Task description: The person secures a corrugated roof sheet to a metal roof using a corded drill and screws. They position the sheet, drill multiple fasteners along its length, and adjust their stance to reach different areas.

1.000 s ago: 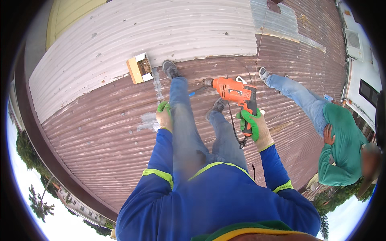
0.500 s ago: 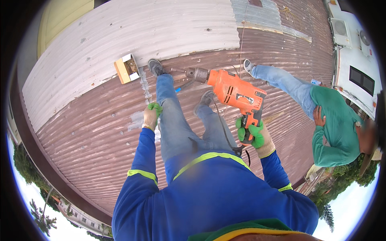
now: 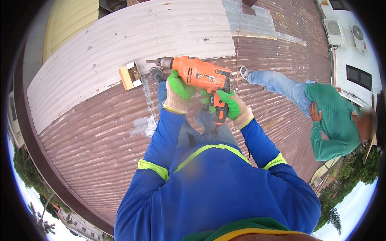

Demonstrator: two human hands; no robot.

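Observation:
An orange power drill (image 3: 201,73) is held up in front of me, its metal chuck (image 3: 165,62) and bit pointing left. My right hand (image 3: 232,107), in a cream glove with green fingers, is wrapped round the drill's grip. Beneath the front of the drill body, my left hand (image 3: 179,91), gloved the same way, is closed against the housing. Most of its fingers are hidden behind the drill.
I stand on a sloping brown corrugated roof (image 3: 92,132); pale sheets (image 3: 161,32) lie farther up. An open carton (image 3: 128,79) with small contents sits near my left shoe. A person in green (image 3: 333,116) is at the right, beside a white wall with air-conditioner units (image 3: 334,32).
My left hand has come up from beside my leg and taken hold of the drill's front body. The drill has shifted left and slightly up, turning more level.

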